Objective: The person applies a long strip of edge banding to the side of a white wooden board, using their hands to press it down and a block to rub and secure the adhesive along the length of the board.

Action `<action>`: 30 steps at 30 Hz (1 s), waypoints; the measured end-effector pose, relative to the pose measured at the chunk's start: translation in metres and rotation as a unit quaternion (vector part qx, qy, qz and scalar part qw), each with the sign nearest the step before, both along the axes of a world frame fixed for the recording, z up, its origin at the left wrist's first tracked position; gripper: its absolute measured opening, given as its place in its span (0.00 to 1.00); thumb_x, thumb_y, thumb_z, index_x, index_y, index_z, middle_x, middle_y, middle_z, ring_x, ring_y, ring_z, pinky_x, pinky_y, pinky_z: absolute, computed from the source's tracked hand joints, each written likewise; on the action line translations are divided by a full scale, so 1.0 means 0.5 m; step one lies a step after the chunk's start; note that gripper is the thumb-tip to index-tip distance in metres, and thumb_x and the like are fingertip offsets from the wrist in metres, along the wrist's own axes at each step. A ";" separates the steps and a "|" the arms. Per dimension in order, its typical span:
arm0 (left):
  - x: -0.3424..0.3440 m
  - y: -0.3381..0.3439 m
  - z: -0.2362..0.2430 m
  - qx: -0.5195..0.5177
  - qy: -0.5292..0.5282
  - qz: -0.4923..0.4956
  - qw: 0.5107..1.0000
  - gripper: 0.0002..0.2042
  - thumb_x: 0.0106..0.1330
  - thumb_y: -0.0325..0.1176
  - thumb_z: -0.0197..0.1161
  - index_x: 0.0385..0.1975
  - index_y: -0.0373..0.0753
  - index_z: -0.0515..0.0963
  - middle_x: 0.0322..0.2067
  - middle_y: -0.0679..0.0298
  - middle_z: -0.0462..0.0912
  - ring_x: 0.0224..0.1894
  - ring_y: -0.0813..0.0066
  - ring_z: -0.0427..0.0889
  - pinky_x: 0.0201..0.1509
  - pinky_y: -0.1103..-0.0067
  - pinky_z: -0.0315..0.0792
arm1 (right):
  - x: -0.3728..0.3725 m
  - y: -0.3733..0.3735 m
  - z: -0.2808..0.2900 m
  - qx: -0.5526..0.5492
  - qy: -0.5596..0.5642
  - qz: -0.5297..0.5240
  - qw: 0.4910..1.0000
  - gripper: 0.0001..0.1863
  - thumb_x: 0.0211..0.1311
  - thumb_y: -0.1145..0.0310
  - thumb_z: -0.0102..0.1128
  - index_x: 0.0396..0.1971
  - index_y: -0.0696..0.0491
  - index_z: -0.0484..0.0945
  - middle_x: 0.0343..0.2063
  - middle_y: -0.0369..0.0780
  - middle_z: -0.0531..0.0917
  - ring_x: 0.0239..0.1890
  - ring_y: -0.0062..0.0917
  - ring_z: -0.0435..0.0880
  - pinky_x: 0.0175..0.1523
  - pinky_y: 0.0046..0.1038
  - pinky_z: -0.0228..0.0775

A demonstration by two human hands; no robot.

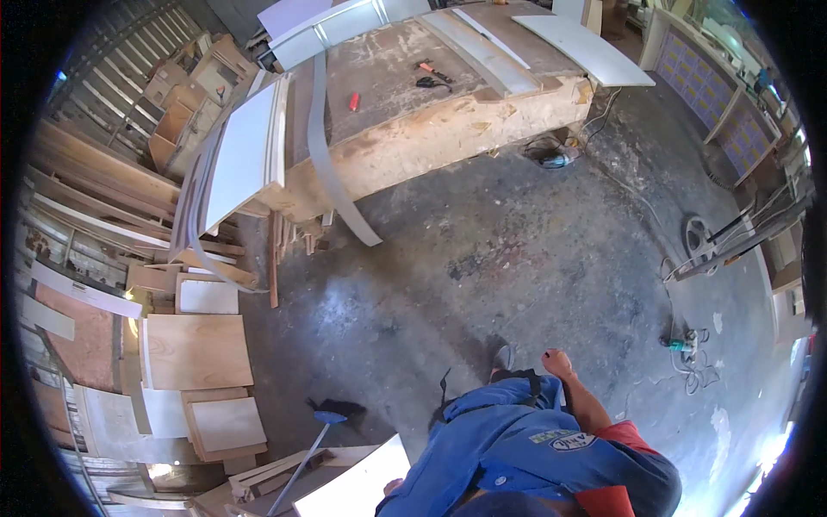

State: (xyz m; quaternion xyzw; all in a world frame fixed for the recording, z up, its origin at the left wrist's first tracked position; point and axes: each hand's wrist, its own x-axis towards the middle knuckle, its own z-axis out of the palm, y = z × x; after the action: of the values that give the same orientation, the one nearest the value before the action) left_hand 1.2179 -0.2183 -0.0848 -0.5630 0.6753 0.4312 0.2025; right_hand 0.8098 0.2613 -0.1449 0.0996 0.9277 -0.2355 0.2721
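My right hand (557, 362) hangs over the concrete floor beside my blue apron (482, 439). Its fingers are curled into a fist, and nothing shows in it. Only a small part of my left hand (394, 487) peeks out past the apron, next to the edge of a white panel (357, 480). The fingers of that hand are hidden, so whether it touches the panel cannot be made out. Left of me, a blue-headed broom (331, 417) with a long pale handle leans across the wood pieces.
Ahead stands a big wooden workbench (431, 129) carrying boards, a hammer (431, 69) and a red tool (354, 102). A grey edging strip (320, 155) droops off its front. Stacked panels (198, 349) line the left. A corded green power tool (685, 345) lies on the floor at right.
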 end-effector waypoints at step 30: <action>-1.925 -0.232 -0.185 0.143 0.306 -0.207 0.918 0.10 0.62 0.39 0.60 0.41 0.47 0.75 0.31 0.69 0.78 0.30 0.76 0.77 0.24 0.79 0.68 | -1.124 0.044 0.136 0.011 0.138 -0.146 0.980 0.18 0.58 0.55 0.52 0.30 0.53 0.84 0.30 0.52 0.83 0.36 0.51 0.82 0.42 0.47 0.75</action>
State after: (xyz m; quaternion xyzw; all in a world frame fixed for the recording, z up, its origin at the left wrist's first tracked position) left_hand 0.2552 -0.3344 -0.1772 -0.2165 0.7372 0.6225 0.1490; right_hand 0.2477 0.2832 -0.0771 0.2033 0.9342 -0.2743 0.1033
